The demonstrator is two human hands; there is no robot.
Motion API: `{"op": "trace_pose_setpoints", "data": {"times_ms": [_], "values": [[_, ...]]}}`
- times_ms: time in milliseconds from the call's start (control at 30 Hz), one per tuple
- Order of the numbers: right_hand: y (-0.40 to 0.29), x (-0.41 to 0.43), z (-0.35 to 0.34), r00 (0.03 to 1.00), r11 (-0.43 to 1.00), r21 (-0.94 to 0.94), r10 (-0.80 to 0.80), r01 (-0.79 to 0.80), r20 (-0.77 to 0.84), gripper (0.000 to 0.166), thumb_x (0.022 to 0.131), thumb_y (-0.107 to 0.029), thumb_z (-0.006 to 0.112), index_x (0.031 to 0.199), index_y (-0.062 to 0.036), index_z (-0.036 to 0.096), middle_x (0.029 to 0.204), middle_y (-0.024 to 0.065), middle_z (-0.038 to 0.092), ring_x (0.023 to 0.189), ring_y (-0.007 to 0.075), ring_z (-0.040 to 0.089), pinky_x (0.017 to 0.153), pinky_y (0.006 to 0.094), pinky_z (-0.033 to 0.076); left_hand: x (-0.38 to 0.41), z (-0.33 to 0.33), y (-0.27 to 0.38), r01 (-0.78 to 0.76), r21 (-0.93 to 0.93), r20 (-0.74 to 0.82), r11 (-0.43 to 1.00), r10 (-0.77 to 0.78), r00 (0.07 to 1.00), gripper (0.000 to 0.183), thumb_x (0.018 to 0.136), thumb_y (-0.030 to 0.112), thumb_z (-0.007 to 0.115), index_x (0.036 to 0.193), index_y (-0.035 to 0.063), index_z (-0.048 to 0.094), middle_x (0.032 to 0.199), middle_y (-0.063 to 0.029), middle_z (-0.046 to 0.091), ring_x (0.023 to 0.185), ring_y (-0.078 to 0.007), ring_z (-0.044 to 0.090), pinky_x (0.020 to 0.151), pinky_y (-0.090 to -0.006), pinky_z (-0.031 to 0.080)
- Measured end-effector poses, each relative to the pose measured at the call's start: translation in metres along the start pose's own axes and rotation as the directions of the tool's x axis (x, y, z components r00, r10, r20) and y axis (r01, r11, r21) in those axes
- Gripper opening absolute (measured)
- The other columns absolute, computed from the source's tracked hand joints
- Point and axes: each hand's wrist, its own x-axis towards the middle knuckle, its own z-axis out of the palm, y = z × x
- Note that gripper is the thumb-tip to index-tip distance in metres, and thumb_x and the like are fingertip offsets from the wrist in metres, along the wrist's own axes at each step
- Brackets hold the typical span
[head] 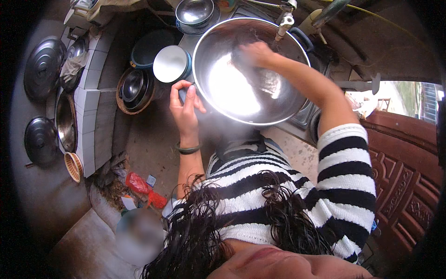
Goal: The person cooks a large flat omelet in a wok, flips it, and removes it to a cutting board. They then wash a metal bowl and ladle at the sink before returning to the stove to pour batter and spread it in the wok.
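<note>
A large, shiny metal wok (226, 101) with a pale rim is tilted so that its inside faces me, under a tap (286, 22). My left hand (186, 108) grips the wok's blue-grey loop handle (182, 95) at the left rim. At the far right of the rim sits a second loop handle (302, 39). Inside the wok, my right hand (256, 55) is bent against the upper inner wall, its fingers blurred. A dark smudge shows by those fingers; whether they hold anything is unclear.
Left of the wok stand a white-topped round container (170, 63), stacked metal bowls in a basket (134, 90) and a metal bowl (195, 12). Pot lids (44, 68) lean on the far left. Red plastic bags (137, 183) lie on the floor. A carved wooden door (404, 167) is at right.
</note>
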Motion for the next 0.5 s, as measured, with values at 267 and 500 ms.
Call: {"op": "trace_pose_setpoints", "data": {"times_ms": [267, 500], "values": [[0.001, -0.123, -0.082, 0.692, 0.939, -0.104, -0.165, 0.329, 0.703, 0.024, 0.073, -0.02, 0.064, 0.086, -0.0013, 0.071, 0.09, 0.0176, 0.069, 0.085, 0.0302, 0.067, 0.071, 0.0427, 0.053, 0.006, 0.001, -0.004, -0.019, 0.026, 0.017, 0.999, 0.018, 1.0, 0.011, 0.096, 0.01, 0.052, 0.105, 0.0044, 0.049, 0.062, 0.0014, 0.043, 0.05, -0.0055, 0.042, 0.043, -0.02, 0.04], [-0.11, -0.004, -0.049, 0.934, 0.508, 0.838, -0.358, 0.197, -0.003, 0.026, 0.079, -0.001, 0.058, 0.105, 0.0, 0.064, 0.095, 0.0201, 0.067, 0.085, 0.0305, 0.065, 0.077, 0.0412, 0.051, 0.004, 0.003, -0.002, -0.013, -0.016, 0.027, 1.0, 0.013, 1.0, 0.008, 0.098, 0.012, 0.049, 0.101, 0.005, 0.048, 0.062, 0.0021, 0.039, 0.049, -0.0052, 0.038, 0.041, -0.0193, 0.039]]}}
